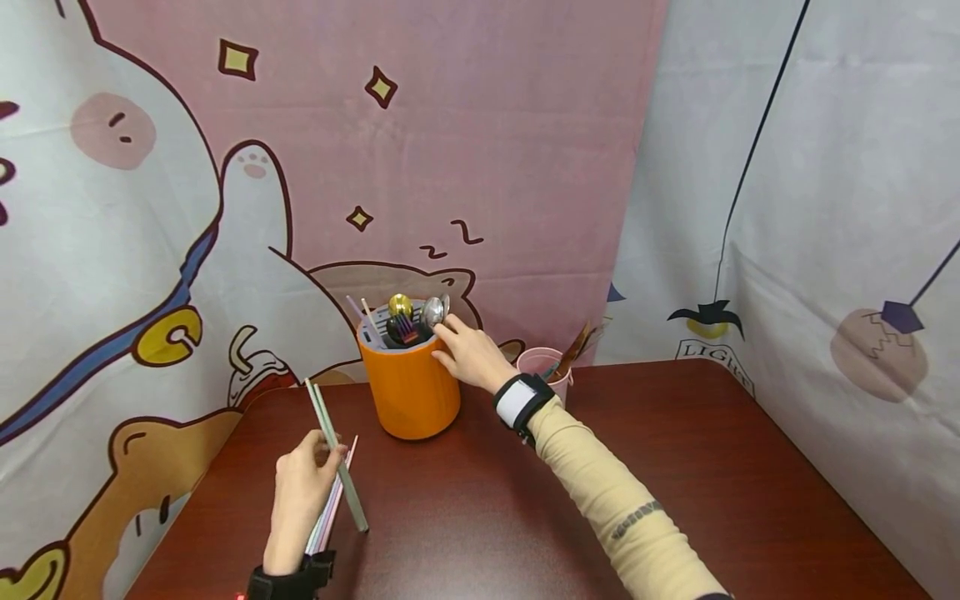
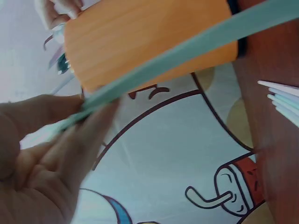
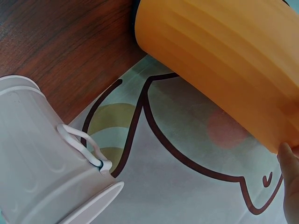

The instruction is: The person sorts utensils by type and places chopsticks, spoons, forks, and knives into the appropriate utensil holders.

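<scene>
My left hand (image 1: pixel 303 483) pinches a pair of pale green chopsticks (image 1: pixel 352 496) between thumb and fingers, tilted above the table. In the left wrist view they look blurred and cross in front of the orange utensil holder (image 1: pixel 416 396). That holder stands upright with spoons (image 1: pixel 435 311), a gold spoon (image 1: pixel 401 306), a dark utensil head and thin sticks in its top. My right hand (image 1: pixel 474 354) grips the holder's right rim, with its thumb (image 3: pixel 290 172) against the outer wall. Several pastel chopsticks (image 1: pixel 330 508) lie on the table beside my left hand.
A small pink bucket (image 1: pixel 542 360) with wooden-looking utensils (image 1: pixel 573 350) stands right of the holder, partly behind my right wrist. Its handle (image 3: pixel 81 144) shows in the right wrist view. The dark red-brown table (image 1: pixel 465 517) meets a printed cloth (image 1: pixel 480 125) at the back.
</scene>
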Tool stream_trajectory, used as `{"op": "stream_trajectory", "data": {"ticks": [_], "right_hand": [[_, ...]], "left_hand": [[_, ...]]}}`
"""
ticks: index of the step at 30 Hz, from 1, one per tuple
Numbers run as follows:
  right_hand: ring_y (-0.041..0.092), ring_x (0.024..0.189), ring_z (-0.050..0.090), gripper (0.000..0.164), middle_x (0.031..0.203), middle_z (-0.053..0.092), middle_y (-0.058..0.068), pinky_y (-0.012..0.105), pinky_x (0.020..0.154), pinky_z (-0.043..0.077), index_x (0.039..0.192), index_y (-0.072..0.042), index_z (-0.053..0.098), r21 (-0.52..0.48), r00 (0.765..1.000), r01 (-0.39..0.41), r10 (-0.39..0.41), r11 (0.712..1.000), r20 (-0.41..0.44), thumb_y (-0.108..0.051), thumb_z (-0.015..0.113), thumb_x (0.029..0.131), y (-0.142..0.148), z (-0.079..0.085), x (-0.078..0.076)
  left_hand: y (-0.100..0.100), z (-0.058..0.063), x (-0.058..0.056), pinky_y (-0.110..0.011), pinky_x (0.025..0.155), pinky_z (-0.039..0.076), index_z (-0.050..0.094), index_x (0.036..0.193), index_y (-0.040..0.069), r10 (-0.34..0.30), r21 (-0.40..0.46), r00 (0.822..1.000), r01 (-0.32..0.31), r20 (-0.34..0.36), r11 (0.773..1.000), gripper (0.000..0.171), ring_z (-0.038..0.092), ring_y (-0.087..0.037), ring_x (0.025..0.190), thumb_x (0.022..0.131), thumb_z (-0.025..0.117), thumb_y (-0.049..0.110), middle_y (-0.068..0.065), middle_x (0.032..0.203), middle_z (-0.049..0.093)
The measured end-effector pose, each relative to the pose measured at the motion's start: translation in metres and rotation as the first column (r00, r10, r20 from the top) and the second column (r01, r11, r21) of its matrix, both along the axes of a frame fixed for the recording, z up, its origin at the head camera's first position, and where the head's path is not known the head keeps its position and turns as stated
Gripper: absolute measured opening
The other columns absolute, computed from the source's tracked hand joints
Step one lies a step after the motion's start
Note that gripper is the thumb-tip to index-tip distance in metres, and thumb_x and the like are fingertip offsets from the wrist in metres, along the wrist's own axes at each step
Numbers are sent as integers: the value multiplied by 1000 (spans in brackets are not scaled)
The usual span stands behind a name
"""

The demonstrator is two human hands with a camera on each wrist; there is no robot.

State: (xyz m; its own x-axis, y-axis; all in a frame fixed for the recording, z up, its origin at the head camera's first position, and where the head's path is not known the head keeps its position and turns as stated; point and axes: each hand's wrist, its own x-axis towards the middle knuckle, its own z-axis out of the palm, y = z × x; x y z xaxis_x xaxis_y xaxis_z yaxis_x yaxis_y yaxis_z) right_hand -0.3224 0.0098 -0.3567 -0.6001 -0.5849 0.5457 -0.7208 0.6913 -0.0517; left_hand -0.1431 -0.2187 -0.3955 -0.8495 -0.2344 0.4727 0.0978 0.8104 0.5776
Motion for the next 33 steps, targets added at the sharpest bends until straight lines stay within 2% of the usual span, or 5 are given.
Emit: {"op": "stream_trajectory", "data": {"ticks": [2, 5, 16, 28, 33], "right_hand": [[17, 64, 56, 33, 109, 50, 5, 29, 62, 51, 120, -13, 55, 3, 1000, 2, -2, 1000, 2, -33, 59, 94, 0, 0, 0], [17, 64, 56, 33, 109, 50, 5, 29, 62, 51, 120, -13, 55, 0, 1000, 0, 0, 1000, 0, -32, 59, 93, 0, -1, 0], [17, 64, 56, 32, 108, 50, 5, 29, 61, 50, 119, -14, 55, -7, 1000, 1, -1, 1000, -12, -32, 60, 93, 0, -1, -1], [17, 65, 56, 33, 109, 50, 5, 29, 62, 51, 120, -14, 55, -5, 1000, -2, 1, 1000, -7, -32, 59, 93, 0, -1, -1], [17, 66, 56, 33, 109, 50, 5, 29, 62, 51, 120, -13, 55, -4, 1000, -2, 2, 1000, -15, -32, 59, 93, 0, -1, -1]], "left_hand": [[3, -3, -3, -45, 62, 54, 65, 94, -5, -16, 6, 993, 16, -113, 1000, 15, 70, -36, 72, 81, 70, 0, -21, 80, 72], [6, -9, -8, -44, 61, 54, 65, 93, -3, -51, -6, 977, 50, -205, 999, 15, 71, -34, 70, 80, 71, -2, -19, 79, 72], [6, -13, -11, -44, 62, 55, 66, 90, -2, -13, 5, 986, 14, -169, 1000, 10, 71, -31, 72, 84, 70, 4, -16, 78, 72], [5, -5, -6, -41, 58, 53, 64, 83, -3, 2, -57, 976, -15, -220, 998, 13, 68, -30, 65, 78, 74, 3, -15, 71, 69], [9, 6, -1, -36, 53, 51, 63, 82, -4, -1, -73, 963, -20, -270, 997, 14, 66, -29, 62, 77, 75, 2, -16, 69, 69]]}}
